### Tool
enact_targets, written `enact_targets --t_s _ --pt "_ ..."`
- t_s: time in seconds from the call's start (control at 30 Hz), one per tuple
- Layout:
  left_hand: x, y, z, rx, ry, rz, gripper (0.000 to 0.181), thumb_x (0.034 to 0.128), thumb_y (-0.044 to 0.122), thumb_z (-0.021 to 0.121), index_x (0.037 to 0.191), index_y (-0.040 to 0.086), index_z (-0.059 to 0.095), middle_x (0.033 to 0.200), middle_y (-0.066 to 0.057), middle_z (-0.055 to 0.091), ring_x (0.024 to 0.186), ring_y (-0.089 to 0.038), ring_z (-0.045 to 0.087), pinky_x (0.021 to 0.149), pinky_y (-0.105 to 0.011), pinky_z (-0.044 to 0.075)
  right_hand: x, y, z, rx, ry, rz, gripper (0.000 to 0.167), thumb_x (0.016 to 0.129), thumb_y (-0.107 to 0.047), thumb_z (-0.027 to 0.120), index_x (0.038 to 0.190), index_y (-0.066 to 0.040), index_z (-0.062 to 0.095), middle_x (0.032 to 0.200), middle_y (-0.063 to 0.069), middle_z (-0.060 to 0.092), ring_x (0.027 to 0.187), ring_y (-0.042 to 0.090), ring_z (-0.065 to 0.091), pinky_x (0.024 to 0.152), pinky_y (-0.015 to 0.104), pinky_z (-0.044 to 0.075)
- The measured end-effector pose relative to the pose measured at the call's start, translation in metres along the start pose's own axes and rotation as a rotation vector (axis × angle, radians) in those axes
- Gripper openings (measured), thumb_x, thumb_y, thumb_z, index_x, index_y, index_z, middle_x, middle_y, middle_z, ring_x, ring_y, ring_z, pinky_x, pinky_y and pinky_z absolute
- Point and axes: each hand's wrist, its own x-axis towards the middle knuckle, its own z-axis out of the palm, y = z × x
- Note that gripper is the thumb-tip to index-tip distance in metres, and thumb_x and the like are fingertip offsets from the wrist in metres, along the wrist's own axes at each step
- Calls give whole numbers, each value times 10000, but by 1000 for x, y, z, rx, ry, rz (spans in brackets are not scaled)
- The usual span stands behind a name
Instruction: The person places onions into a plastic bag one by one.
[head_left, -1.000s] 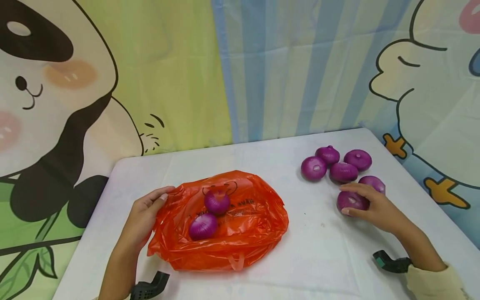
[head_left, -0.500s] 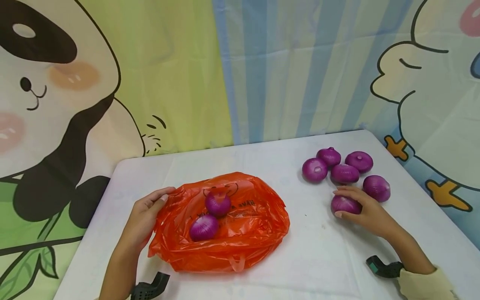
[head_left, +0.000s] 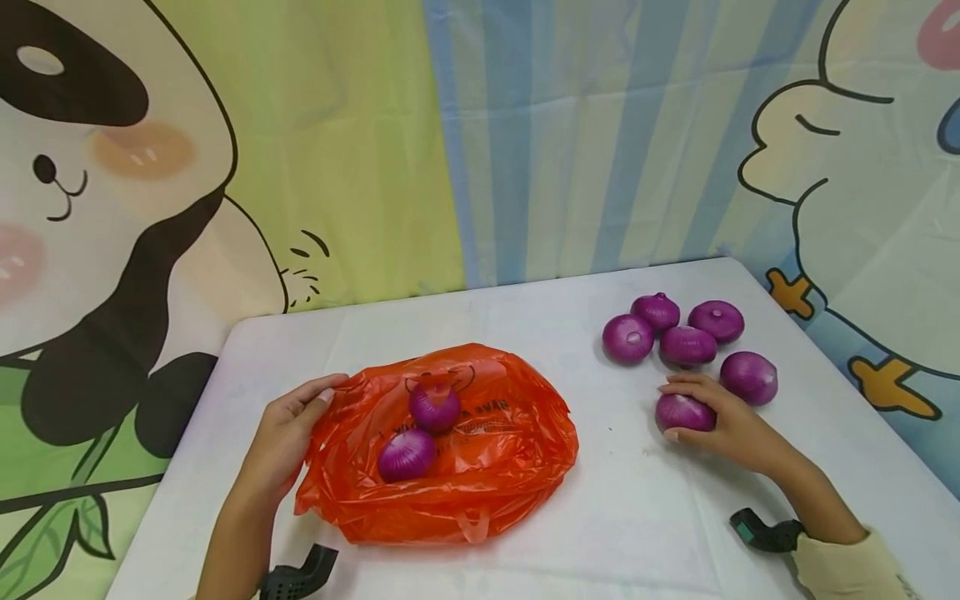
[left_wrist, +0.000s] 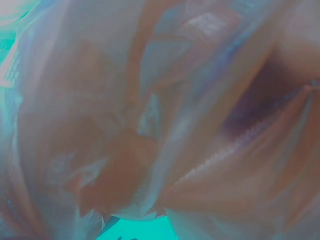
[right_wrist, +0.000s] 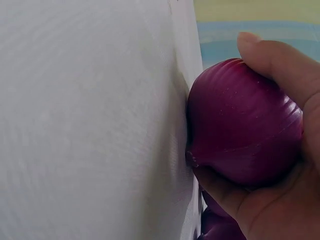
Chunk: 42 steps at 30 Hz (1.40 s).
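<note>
White-covered table (head_left: 600, 517). My right hand (head_left: 741, 435) grips a purple onion (head_left: 684, 413), thumb on the near side, fingers curled over the far side. From the wrist, its pointed end faces the white cover; whether it touches, I cannot tell.

My left hand (head_left: 285, 437) pinches the left edge of an orange-red plastic bag (head_left: 502, 479), thumb on top, fingers bent. Bag lies on the table left of my right hand, mouth spread wide, dark print on the inside. The left wrist view is a blur of plastic folds.

Inside the bag, toward its left half: a front onion (head_left: 407, 455) and, just behind it, a back onion (head_left: 435, 410).

Just beyond my right hand, a single onion (head_left: 748, 378) sits on the right. Behind it, near the table's far right corner, a cluster of four onions (head_left: 687, 346).

Black device (head_left: 765, 531) at my right wrist, by a cream sleeve (head_left: 847, 562). Behind everything, a printed curtain (head_left: 525, 150): panda left, stripes at centre.
</note>
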Motion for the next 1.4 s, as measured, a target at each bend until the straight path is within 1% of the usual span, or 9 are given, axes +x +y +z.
enact_targets --t_s 0.43,0.47,0.53,0.57,0.63,0.67,0.7,0.9,1.4 --pt "0 0 2 -8 -8 8 480 1040 344 448 1416 47 478 1369 -138 527 1154 -140 577 888 -251 505 2 -3 -5 41 -10 42 562 812 -231 810 1304 -92 578 1366 176 499 1234 422 429 807 602 517" --pt "0 0 2 -9 -8 9 480 1041 343 447 1416 45 477 1369 -138 526 1154 -141 576 889 -251 504 3 -4 -6 41 -9 40 566 812 -224 810 1310 -91 575 1365 166 504 1233 406 431 809 593 520" --pt "0 0 2 -10 -9 11 486 1041 343 447 1418 38 472 1370 -137 525 1153 -142 577 887 -253 506 5 -6 -7 36 -3 29 572 807 -214 813 1316 -107 573 1360 138 513 1267 257 430 812 572 528" --pt "0 0 2 -10 -11 12 488 1041 343 447 1419 35 470 1370 -136 526 1153 -141 577 886 -252 506 6 -8 -8 39 -3 23 576 804 -202 815 1318 -110 572 1356 133 515 1267 253 430 806 565 533" --pt "0 0 2 -11 -12 13 491 1041 343 447 1419 31 467 1370 -135 526 1153 -142 579 886 -254 507 9 -10 -8 40 -2 13 574 802 -201 818 1318 -131 575 1345 104 522 1257 116 416 803 539 543" --pt "0 0 3 -11 -12 13 492 1041 343 447 1419 29 465 1369 -135 527 1151 -142 580 885 -255 507 10 -12 -8 43 -3 13 575 800 -200 819 1318 -142 575 1340 92 524 1251 110 416 797 527 550" --pt "0 0 3 -11 -12 13 492 1041 342 447 1420 29 465 1368 -135 528 1150 -140 581 885 -254 507 11 -14 -8 53 -6 11 571 802 -196 817 1318 -148 576 1337 94 525 1261 120 414 792 527 552" --pt "0 -1 2 -13 -13 19 471 1043 333 446 1413 45 481 1361 -136 531 1141 -136 586 884 -261 510 19 -27 -9 105 -35 14 572 811 -179 808 1329 -149 570 1336 102 525 1239 403 439 779 506 562" --pt "1 -1 2 -24 -21 20 470 1037 345 457 1403 52 494 1365 -151 528 1138 -148 593 883 -266 511 39 -50 -13 165 -49 -75 595 805 -116 801 1346 -142 555 1336 56 538 1244 345 425 772 426 577"
